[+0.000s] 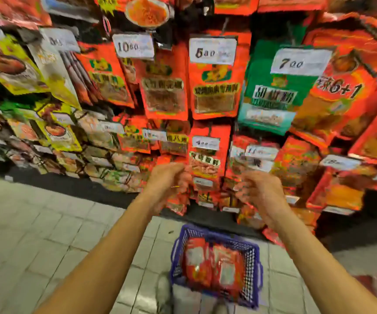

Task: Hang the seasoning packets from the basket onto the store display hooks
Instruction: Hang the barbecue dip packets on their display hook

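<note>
A blue plastic basket (pixel 254 264) stands on the floor tiles between my forearms, and several red seasoning packets (pixel 214 264) lie in it. Both hands are raised above it, in front of the low rows of the display. My left hand (pixel 166 184) curls its fingers round the top of a red seasoning packet (pixel 179 206), which hangs down against the lower hooks; blur hides the exact grip. To the right, my right hand (pixel 261 196) hovers with loosely curled fingers and holds nothing. The hooks themselves are hidden behind the hanging packets.
The wall display (pixel 212 87) is packed with red, green and yellow packets and white price tags such as 10.60, 5.80 and 7.00. More packets (pixel 115 175) fill the bottom rows on the left. Grey floor tiles (pixel 47 234) stretch out at left.
</note>
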A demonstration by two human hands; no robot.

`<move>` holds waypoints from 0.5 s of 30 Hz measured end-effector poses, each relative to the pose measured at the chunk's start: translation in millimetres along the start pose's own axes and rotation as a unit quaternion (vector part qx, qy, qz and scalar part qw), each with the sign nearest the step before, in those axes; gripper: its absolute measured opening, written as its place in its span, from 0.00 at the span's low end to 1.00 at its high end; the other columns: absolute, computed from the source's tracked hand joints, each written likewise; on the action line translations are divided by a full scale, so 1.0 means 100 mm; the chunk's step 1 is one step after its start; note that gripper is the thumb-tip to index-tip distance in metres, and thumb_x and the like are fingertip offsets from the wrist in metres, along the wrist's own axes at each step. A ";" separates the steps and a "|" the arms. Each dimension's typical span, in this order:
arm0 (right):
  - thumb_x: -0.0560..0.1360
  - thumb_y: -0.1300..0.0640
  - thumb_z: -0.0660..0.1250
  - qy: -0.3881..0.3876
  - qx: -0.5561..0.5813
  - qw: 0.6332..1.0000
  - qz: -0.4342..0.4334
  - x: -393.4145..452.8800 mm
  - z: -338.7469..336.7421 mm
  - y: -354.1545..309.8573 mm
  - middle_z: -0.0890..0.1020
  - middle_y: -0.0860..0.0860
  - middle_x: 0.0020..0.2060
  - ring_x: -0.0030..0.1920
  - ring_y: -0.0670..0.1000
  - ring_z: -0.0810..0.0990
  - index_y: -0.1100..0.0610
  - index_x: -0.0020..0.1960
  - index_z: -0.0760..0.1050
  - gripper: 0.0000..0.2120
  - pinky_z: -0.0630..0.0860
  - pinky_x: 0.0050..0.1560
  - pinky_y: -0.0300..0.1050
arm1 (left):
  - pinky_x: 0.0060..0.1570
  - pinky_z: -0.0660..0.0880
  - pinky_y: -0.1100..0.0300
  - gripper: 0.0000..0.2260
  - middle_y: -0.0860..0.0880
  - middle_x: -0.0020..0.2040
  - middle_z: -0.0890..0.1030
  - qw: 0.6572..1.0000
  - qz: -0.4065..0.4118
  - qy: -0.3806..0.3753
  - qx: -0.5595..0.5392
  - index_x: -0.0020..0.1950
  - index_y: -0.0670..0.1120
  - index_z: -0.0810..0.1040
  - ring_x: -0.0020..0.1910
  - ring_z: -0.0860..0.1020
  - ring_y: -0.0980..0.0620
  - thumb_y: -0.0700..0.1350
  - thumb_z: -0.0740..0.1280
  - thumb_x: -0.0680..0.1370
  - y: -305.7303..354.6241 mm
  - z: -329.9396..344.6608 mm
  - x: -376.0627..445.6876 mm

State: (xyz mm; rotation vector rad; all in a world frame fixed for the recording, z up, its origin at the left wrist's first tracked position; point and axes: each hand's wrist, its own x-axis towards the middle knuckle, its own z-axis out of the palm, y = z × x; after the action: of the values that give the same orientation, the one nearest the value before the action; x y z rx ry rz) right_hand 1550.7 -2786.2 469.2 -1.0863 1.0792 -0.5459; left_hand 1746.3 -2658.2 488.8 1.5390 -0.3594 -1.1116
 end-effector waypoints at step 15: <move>0.77 0.61 0.68 0.135 -0.121 0.942 0.282 0.47 -0.97 3.94 0.81 0.56 0.31 0.31 0.56 0.80 0.59 0.38 0.78 0.09 0.80 0.38 0.49 | 0.43 0.76 0.57 0.09 0.44 0.45 0.82 0.924 -0.352 0.143 0.042 0.54 0.43 0.80 0.40 0.79 0.47 0.41 0.61 0.80 -3.56 -0.44 0.75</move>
State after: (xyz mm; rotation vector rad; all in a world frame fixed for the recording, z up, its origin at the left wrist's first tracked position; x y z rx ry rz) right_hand 1430.9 -2704.6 87.4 -0.8627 1.6587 -0.1001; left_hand 1699.1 -2578.1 134.7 1.9426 0.3912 -1.3898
